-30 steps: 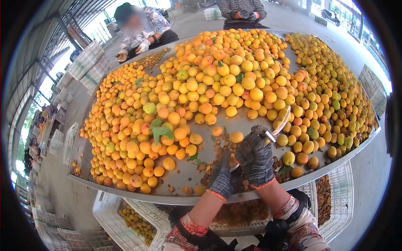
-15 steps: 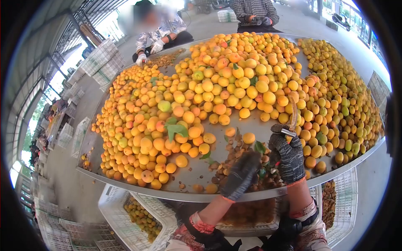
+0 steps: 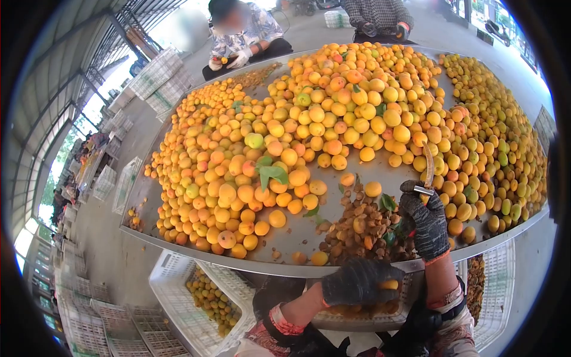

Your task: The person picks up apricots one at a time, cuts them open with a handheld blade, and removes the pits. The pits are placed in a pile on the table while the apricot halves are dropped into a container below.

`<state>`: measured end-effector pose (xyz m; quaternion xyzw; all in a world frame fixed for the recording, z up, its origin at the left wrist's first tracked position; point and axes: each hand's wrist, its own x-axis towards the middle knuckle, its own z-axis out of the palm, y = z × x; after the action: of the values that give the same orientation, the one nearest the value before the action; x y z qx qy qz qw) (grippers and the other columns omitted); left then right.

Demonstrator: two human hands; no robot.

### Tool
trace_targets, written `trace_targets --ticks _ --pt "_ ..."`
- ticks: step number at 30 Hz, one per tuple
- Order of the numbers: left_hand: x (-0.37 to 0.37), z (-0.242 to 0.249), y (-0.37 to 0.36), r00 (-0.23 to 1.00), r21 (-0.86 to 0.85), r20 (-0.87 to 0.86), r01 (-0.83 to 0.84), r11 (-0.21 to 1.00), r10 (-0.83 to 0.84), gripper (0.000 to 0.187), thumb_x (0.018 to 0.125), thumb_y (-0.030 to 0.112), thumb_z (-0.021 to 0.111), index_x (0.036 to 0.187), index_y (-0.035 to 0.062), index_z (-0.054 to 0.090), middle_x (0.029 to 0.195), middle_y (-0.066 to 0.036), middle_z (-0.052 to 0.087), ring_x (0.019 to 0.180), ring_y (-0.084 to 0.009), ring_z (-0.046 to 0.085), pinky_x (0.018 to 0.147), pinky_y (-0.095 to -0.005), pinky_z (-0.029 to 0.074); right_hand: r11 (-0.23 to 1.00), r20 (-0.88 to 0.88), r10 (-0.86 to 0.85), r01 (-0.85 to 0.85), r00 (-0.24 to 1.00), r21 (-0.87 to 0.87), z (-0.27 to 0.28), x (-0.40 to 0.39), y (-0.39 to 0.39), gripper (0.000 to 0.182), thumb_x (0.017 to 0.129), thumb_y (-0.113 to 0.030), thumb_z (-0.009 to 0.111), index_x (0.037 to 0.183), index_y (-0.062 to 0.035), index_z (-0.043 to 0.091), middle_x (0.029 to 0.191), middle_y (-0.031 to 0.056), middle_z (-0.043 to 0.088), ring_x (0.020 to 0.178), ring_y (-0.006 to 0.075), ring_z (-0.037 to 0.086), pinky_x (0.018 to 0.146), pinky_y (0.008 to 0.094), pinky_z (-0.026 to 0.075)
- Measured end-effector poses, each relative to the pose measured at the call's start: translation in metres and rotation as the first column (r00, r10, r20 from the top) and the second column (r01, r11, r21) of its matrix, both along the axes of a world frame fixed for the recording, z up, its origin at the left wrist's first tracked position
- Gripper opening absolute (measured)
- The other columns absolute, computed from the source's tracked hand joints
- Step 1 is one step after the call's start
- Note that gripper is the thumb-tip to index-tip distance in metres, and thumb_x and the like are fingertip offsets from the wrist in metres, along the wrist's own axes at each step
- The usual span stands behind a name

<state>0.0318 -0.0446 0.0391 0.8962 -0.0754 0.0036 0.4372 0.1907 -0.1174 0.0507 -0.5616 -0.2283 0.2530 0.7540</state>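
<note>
Fingers of the left hand [image 3: 357,281] pinch a yellow fruit [image 3: 389,284] by the table edge [image 3: 291,270]; those of the right hand [image 3: 427,225] wrap a curved knife [image 3: 429,166]
Brown pits [image 3: 357,229] form one modest pile; whole apricots [image 3: 357,95], far more, seem mostly uncut

one head view, wide and curved at its edges, is looking forward and down from the wearer's head; left hand [image 3: 360,282] and right hand [image 3: 425,219] are showing close, bench [image 3: 288,237] spanning mid-frame, two people [image 3: 253,27] sitting farther off.
</note>
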Motion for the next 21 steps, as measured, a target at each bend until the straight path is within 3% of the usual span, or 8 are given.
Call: trace_targets --ticks 4,6,8,10,11,12,15,21 --pt "-0.004 0.005 -0.002 0.998 -0.003 0.042 0.043 0.999 -0.043 0.046 0.073 0.038 0.063 0.113 0.0158 0.055 0.106 -0.011 0.056 0.083 -0.0314 0.058 0.068 -0.0374 0.048 0.999 -0.034 0.044 -0.045 0.998 -0.015 0.005 -0.006 -0.002 0.021 0.079 -0.009 0.060 0.099 -0.0070 0.058 0.076 -0.0011 0.056 0.060 0.0051 0.050 0.049 0.0171 0.039" --pt "-0.001 0.030 -0.001 0.978 -0.181 -0.172 -0.152 0.972 0.121 0.040 0.074 0.033 0.065 0.105 0.0098 0.056 0.094 -0.011 0.058 0.084 -0.0267 0.059 0.069 -0.0341 0.047 0.998 -0.064 0.051 -0.053 0.997 -0.034 0.003 -0.007 -0.002 0.022 0.078 -0.009 0.061 0.100 -0.0068 0.058 0.076 -0.0012 0.057 0.062 0.0054 0.051 0.050 0.0170 0.040" --pt "-0.010 -0.002 0.031 0.928 -0.047 0.071 -0.363 0.931 0.365 0.045 0.074 0.031 0.066 0.110 0.0079 0.052 0.098 -0.014 0.057 0.084 -0.0284 0.059 0.070 -0.0334 0.048 0.998 -0.055 0.056 -0.058 0.997 -0.035 0.002 -0.007 0.000 0.022 0.078 -0.009 0.061 0.100 -0.0067 0.058 0.076 -0.0012 0.057 0.063 0.0055 0.052 0.051 0.0170 0.041" --pt "-0.014 -0.018 0.060 0.692 0.015 0.234 -0.704 0.710 0.682 0.046 0.078 0.033 0.061 0.113 0.0059 0.049 0.106 -0.018 0.054 0.089 -0.0309 0.057 0.073 -0.0360 0.048 0.997 -0.048 0.061 -0.063 0.997 -0.037 0.000 -0.008 0.001 0.022 0.078 -0.009 0.061 0.100 -0.0065 0.058 0.076 -0.0012 0.057 0.064 0.0057 0.052 0.052 0.0169 0.041" --pt "-0.020 -0.024 0.077 0.575 0.163 0.247 -0.818 0.551 0.780 0.045 0.080 0.033 0.059 0.114 0.0058 0.049 0.111 -0.019 0.051 0.093 -0.0322 0.056 0.076 -0.0381 0.047 0.996 -0.040 0.074 -0.075 0.996 -0.047 -0.002 -0.008 0.001 0.023 0.078 -0.009 0.061 0.100 -0.0064 0.058 0.077 -0.0011 0.057 0.065 0.0058 0.052 0.053 0.0169 0.042" --pt "-0.025 -0.029 0.089 0.443 0.303 0.281 -0.883 0.359 0.851 0.044 0.081 0.033 0.056 0.115 0.0057 0.048 0.116 -0.020 0.049 0.097 -0.0334 0.054 0.078 -0.0402 0.046 0.994 -0.034 0.087 -0.089 0.996 -0.055 -0.003 -0.008 0.001 0.023 0.077 -0.008 0.062 0.100 -0.0064 0.058 0.077 -0.0009 0.057 0.066 0.0059 0.053 0.053 0.0168 0.042" --pt "-0.029 -0.040 0.107 0.329 0.431 0.228 -0.878 0.208 0.916 0.044 0.081 0.031 0.054 0.118 0.0069 0.048 0.125 -0.020 0.042 0.105 -0.0346 0.049 0.083 -0.0423 0.043 0.990 -0.065 0.126 -0.129 0.990 -0.054 -0.004 -0.009 0.000 0.025 0.077 -0.008 0.062 0.102 -0.0065 0.057 0.077 -0.0005 0.058 0.066 0.0060 0.053 0.053 0.0170 0.042" --pt "-0.025 -0.042 0.108 0.457 0.429 0.139 -0.827 0.363 0.879 0.045 0.075 0.028 0.060 0.112 0.0036 0.050 0.120 -0.020 0.044 0.104 -0.0347 0.050 0.085 -0.0426 0.042 0.974 -0.235 0.223 -0.228 0.946 0.006 -0.014 -0.005 -0.009 0.028 0.078 -0.008 0.061 0.105 -0.0060 0.056 0.082 -0.0014 0.058 0.068 0.0059 0.054 0.055 0.0172 0.043"
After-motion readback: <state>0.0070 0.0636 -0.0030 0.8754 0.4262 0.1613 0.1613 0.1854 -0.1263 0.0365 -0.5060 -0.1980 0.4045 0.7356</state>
